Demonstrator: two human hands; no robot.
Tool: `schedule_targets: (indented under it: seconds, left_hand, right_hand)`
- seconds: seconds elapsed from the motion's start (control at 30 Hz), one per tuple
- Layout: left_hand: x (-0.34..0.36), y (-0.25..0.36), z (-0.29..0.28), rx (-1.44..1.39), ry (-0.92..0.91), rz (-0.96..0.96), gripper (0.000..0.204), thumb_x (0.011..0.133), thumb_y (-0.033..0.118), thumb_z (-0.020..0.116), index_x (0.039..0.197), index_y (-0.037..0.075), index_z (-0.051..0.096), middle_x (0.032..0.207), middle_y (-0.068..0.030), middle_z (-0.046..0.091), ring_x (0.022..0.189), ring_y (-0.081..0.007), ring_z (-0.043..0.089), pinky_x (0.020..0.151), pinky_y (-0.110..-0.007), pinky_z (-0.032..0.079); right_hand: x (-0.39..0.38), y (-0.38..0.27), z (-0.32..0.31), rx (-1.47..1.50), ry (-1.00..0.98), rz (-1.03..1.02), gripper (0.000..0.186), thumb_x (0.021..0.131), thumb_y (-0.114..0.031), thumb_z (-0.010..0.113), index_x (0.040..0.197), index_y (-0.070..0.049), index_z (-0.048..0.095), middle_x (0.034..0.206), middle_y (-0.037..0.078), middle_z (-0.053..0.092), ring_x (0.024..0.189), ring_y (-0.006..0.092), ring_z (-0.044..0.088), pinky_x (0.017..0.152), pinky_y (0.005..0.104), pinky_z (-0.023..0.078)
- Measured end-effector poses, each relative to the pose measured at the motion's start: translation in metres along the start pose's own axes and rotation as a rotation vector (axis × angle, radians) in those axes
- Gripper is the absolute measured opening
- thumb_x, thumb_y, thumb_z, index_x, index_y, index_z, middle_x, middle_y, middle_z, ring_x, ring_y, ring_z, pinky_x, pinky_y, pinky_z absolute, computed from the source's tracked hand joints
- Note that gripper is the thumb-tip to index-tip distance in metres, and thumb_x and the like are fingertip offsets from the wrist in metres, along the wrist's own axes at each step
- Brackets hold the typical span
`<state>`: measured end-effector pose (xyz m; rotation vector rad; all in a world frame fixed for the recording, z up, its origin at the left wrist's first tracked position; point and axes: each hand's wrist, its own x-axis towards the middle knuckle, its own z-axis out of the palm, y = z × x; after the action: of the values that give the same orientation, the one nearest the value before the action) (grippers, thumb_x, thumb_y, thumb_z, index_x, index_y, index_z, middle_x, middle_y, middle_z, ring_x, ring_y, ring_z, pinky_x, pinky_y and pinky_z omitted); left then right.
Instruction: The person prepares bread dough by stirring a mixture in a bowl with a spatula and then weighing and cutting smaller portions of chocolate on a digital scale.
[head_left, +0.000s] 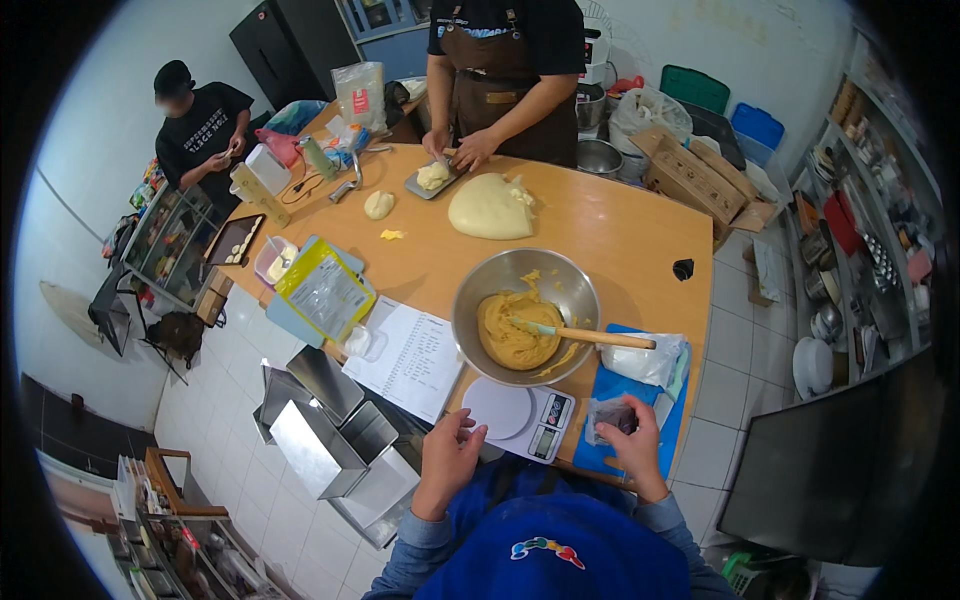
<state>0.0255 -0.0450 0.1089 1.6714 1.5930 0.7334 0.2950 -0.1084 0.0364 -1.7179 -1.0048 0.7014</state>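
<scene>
Presently, at the tabletop's near edge: one right hand (640, 445), fingers and thumb closed about a small clear packet (606, 418) with dark contents, held over a blue sheet (588, 456) at the near right corner; one left hand (452, 445), holding nothing, fingers loosely curled beside a white kitchen scale (549, 420). Behind the scale, one steel bowl (457, 312) of thick orange-yellow mixture (505, 340), seemingly already well combined; spatula (590, 336) resting in it, handle across the rim. Seemingly left over: the packet's contents, outside the bowl; whether the packet is opened, cannot tell. Toward the left edge: open notebook (405, 355), yellow-green pouch (325, 285). Toward the far edge: large pale dough mass (490, 207), smaller dough ball (379, 205), and a co-worker's hands (475, 148) at a further dough piece (433, 177), so that portioning looks partway done. Obstructions: spatula handle jutting rightward toward a white bag (640, 362) on the sheet; bowl crowding the scale; blue fabric (540, 520) hiding part of the near edge.
</scene>
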Motion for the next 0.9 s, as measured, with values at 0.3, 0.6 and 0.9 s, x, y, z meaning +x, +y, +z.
schedule_targets:
  seconds: [0.3,0.6,0.9]
  left_hand:
    - [0.001,-0.008,-0.007,0.018,0.029,0.006,0.036,0.08,0.016,0.067,0.108,-0.005,0.059,0.089,-0.0154,0.066,0.071,-0.0207,0.064,0.064,-0.031,0.051]
    - [-0.009,-0.03,-0.03,0.078,0.083,-0.038,0.035,0.08,0.017,0.068,0.107,-0.004,0.059,0.089,-0.0147,0.066,0.072,-0.0203,0.065,0.064,-0.031,0.052]
    - [-0.007,-0.035,-0.036,0.046,0.081,-0.066,0.035,0.08,0.016,0.068,0.107,-0.004,0.059,0.089,-0.0143,0.066,0.07,-0.0196,0.064,0.064,-0.03,0.051]
  right_hand:
    - [-0.007,-0.038,0.061,-0.34,-0.3,-0.484,0.062,0.058,-0.022,0.08,0.111,-0.001,0.055,0.113,0.019,0.047,0.102,0.035,0.048,0.084,0.0407,0.046]
    - [0.002,-0.048,0.135,-0.538,-0.603,-0.651,0.066,0.057,-0.022,0.078,0.114,-0.006,0.049,0.116,0.02,0.043,0.103,0.0366,0.046,0.077,0.0429,0.049]
    - [0.005,-0.048,0.153,-0.589,-0.47,-0.606,0.063,0.063,-0.026,0.076,0.115,-0.002,0.049,0.116,0.022,0.045,0.107,0.038,0.045,0.083,0.0425,0.047]
